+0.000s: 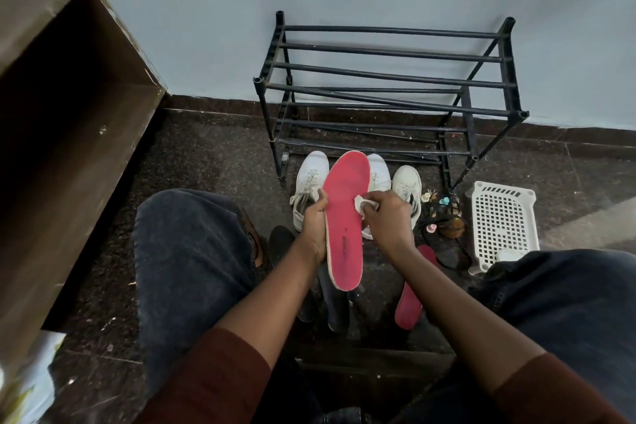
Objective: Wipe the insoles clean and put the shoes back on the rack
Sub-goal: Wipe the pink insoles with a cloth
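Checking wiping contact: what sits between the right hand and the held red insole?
A small white cloth, pinched by the right hand against the red insole; the head view shows it.

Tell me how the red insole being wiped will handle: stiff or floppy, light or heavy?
Probably fairly stiff: the red insole juts up straight though the left hand grips only one edge. Likely light, since that side grip seems to carry it. It may flex a little where the right hand presses the white cloth.

Middle white shoe point(378, 167) mostly behind the red insole point(344, 217); small clutter point(444, 213) beside the basket point(502, 220) indistinct.
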The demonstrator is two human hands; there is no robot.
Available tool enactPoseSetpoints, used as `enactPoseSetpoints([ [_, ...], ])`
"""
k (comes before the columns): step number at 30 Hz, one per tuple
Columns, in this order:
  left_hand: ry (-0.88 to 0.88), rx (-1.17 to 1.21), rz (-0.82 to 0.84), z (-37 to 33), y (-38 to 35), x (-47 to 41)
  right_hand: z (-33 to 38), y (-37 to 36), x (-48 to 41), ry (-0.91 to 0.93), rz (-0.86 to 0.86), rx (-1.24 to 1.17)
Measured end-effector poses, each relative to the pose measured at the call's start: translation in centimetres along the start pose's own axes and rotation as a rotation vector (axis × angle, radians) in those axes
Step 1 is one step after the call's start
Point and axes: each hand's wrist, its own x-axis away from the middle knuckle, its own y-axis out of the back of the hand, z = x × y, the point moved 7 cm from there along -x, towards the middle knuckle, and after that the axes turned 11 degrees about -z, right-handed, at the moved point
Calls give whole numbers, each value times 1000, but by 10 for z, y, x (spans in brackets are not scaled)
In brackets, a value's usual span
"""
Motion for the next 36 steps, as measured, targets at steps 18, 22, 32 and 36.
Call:
enactPoseSetpoints([
  [18,217,12,62,25,-18,23,6,17,-28,19,-114,18],
  [22,193,-16,54,22,-19,21,8,12,-21,-6,-28,3],
  [32,7,69,-215,11,16,-4,-39,-34,67,-109,548,6],
  [36,-1,-28,-284,28,27,-14,-78,-20,45,-323,332,-115],
])
